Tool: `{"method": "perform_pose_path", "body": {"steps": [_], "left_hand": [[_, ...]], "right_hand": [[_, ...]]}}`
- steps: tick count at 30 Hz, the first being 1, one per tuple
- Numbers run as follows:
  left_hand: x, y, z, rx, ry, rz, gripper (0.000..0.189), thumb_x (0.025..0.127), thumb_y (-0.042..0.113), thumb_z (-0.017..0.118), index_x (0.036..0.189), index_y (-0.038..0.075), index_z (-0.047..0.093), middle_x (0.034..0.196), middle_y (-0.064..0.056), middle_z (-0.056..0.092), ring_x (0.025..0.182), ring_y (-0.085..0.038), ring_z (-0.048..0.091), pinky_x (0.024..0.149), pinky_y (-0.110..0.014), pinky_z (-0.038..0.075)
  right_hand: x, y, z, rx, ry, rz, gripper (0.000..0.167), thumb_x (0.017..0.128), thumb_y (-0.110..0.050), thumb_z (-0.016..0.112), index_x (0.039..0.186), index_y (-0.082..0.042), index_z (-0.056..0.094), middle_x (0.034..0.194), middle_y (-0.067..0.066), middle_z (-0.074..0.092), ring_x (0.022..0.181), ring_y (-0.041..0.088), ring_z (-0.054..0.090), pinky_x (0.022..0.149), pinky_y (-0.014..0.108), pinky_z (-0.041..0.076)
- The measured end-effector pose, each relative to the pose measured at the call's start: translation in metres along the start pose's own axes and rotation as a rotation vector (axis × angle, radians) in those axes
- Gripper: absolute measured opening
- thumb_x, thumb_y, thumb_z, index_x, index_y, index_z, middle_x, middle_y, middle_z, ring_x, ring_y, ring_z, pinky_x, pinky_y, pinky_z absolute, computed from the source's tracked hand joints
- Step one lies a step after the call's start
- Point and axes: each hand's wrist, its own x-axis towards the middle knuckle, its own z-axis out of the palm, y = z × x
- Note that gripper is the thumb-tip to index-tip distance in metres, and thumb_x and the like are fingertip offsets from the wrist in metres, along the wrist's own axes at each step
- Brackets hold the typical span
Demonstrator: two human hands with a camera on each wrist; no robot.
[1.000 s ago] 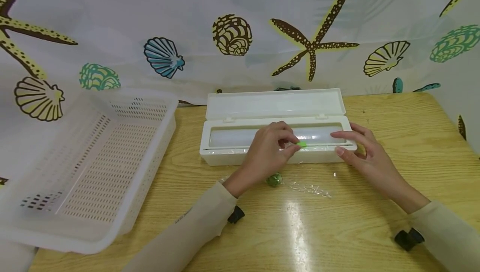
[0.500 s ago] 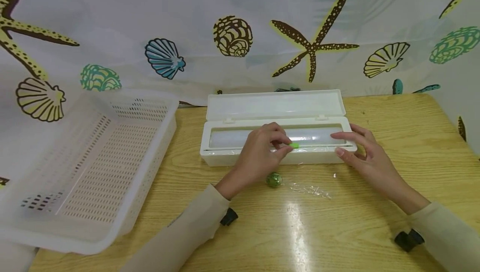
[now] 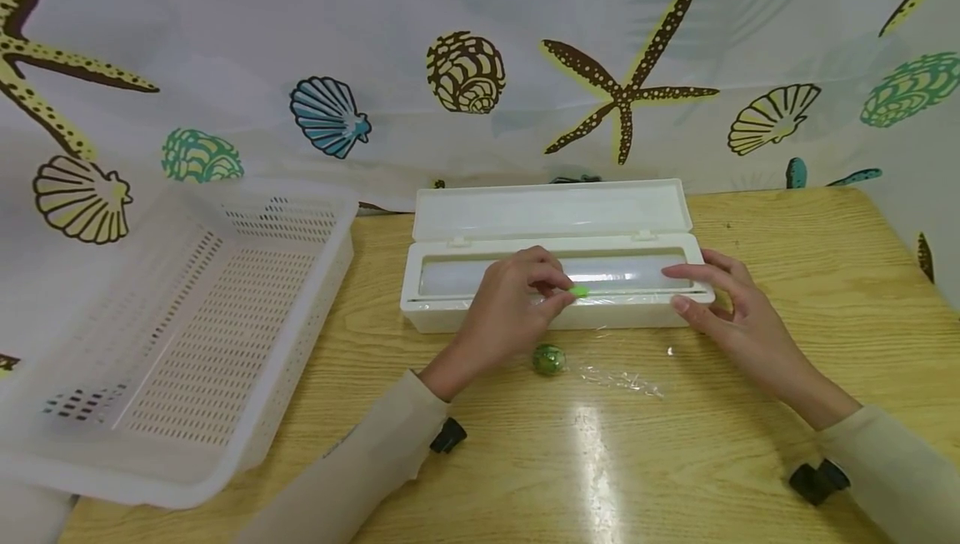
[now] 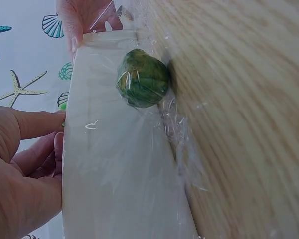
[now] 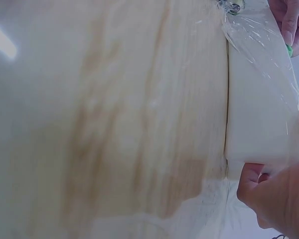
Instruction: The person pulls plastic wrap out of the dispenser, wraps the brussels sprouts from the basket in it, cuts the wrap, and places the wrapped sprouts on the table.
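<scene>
Head view, green tab, between left fingers

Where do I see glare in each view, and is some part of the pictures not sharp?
Head view: a bright streak on the wooden table, plus shine along the film roll; left wrist view: small glints on the crumpled clear film, wood grain soft; right wrist view: a white glare patch at upper left, grain looking blurred and washed out.
</scene>
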Motion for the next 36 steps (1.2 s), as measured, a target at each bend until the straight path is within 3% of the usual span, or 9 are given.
{"method": "perform_pose_path", "body": {"steps": [10, 11, 14, 18, 36], "left_hand": [[-0.003, -0.001, -0.005, -0.017, 0.009, -0.001, 0.002, 0.097, 0.001, 0.083, 0.095, -0.001, 0.083, 0.103, -0.003, 0.072, 0.088, -0.015, 0.068, 0.081, -0.029, 0.058], [-0.004, -0.001, -0.005, -0.018, 0.01, 0.003, 0.002, 0.097, 0.001, 0.083, 0.096, -0.001, 0.083, 0.103, -0.003, 0.072, 0.089, -0.015, 0.068, 0.081, -0.029, 0.058], [-0.005, -0.001, -0.007, -0.019, 0.01, 0.011, 0.002, 0.097, 0.001, 0.083, 0.096, -0.002, 0.083, 0.103, -0.004, 0.072, 0.089, -0.016, 0.069, 0.081, -0.029, 0.058], [-0.005, -0.001, -0.009, 0.002, 0.017, 0.011, 0.004, 0.097, 0.002, 0.084, 0.095, -0.001, 0.083, 0.103, -0.003, 0.073, 0.091, -0.018, 0.066, 0.081, -0.031, 0.057], [-0.009, -0.008, -0.017, 0.039, 0.017, 0.046, 0.004, 0.096, 0.002, 0.085, 0.094, -0.001, 0.083, 0.101, -0.004, 0.073, 0.093, -0.021, 0.065, 0.082, -0.031, 0.056]], "right_hand": [[0.0, 0.0, -0.001, 0.009, 0.002, 0.012, 0.039, 0.11, -0.021, 0.07, 0.147, -0.009, 0.066, 0.171, 0.019, 0.026, 0.154, 0.047, 0.028, 0.111, 0.074, 0.04], [0.0, 0.0, -0.001, 0.005, 0.002, 0.012, 0.039, 0.11, -0.021, 0.07, 0.147, -0.009, 0.066, 0.171, 0.018, 0.026, 0.153, 0.046, 0.028, 0.112, 0.07, 0.042], [0.0, 0.0, -0.001, -0.003, 0.003, 0.006, 0.039, 0.11, -0.02, 0.07, 0.147, -0.01, 0.066, 0.17, 0.018, 0.027, 0.153, 0.045, 0.029, 0.112, 0.044, 0.048], [0.0, 0.001, -0.001, -0.001, 0.004, -0.003, 0.038, 0.11, -0.02, 0.07, 0.147, -0.01, 0.066, 0.17, 0.018, 0.028, 0.152, 0.045, 0.03, 0.098, 0.013, 0.042], [-0.001, -0.001, 0.0, 0.002, -0.002, 0.005, 0.038, 0.11, -0.02, 0.069, 0.147, -0.01, 0.066, 0.17, 0.018, 0.027, 0.154, 0.044, 0.028, 0.099, 0.014, 0.042]]}}
